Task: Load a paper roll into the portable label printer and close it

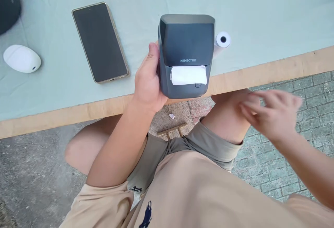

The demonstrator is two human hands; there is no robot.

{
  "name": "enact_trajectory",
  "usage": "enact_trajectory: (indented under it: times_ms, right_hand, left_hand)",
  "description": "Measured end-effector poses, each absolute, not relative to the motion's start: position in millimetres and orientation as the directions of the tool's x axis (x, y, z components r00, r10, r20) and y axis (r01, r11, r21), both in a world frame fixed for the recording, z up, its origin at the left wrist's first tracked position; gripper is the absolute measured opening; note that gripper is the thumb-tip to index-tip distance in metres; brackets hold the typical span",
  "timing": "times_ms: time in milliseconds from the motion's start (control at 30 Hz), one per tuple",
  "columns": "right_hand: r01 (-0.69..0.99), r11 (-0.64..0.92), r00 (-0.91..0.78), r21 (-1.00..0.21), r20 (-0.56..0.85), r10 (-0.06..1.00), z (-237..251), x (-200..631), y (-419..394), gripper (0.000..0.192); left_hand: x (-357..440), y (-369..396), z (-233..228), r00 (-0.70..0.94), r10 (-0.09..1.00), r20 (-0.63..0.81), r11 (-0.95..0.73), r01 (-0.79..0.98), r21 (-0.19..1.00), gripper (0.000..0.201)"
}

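My left hand [150, 81] grips a dark label printer [186, 43] by its left side, thumb along the edge, holding it over the table's front edge. A strip of white paper [189, 75] sticks out of the printer's slot and partly covers the round button [198, 85]. Apart from the printer, my right hand [272, 111] is above my right knee, blurred by motion, with its fingers spread and nothing visible in them. Just right of the printer a white paper roll [223, 40] is on the table, partly hidden behind the printer.
On the pale green tablecloth [261, 15] lie a phone [100, 43] and a white rounded device [22, 58]. A black object [9, 7] is cut off at the upper left. The wooden table edge [261, 68] runs across in front of my legs.
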State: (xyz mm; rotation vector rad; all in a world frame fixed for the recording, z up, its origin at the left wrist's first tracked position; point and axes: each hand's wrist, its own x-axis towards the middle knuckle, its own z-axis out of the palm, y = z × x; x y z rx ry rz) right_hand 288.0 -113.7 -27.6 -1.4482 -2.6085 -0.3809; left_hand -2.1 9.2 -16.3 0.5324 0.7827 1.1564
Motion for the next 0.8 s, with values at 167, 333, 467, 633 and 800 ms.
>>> enact_trajectory:
  times_ms: [167, 333, 467, 633, 800]
  right_hand:
    - [0.769, 0.637, -0.638, 0.053, 0.003, 0.77, -29.2, 282.3, -120.3, 0.029]
    - [0.87, 0.47, -0.489, 0.148, 0.151, 0.859, -29.8, 283.0, -124.4, 0.018]
    - [0.8, 0.599, -0.599, 0.04, -0.017, 0.801, -32.2, 277.8, -129.2, 0.024]
    - [0.897, 0.433, -0.442, 0.094, 0.232, 0.866, -13.8, 287.5, -114.8, 0.02]
    - [0.84, 0.53, -0.442, -0.111, 0.426, 0.789, 32.8, 250.9, -70.3, 0.024]
  left_hand:
    - [-2.8, 10.1, -20.1, 0.195, 0.95, -0.246, 0.313, -0.62, 0.719, 0.049]
    - [-2.5, 9.3, -23.8, 0.204, 0.953, -0.225, 0.303, -0.616, 0.727, 0.036]
    - [-2.3, 8.7, -24.1, 0.197, 0.952, -0.234, 0.305, -0.62, 0.723, 0.034]
    - [-3.5, 8.8, -24.7, 0.213, 0.951, -0.226, 0.31, -0.63, 0.712, 0.028]
    - [-3.5, 9.5, -25.8, 0.21, 0.947, -0.242, 0.32, -0.633, 0.705, 0.029]
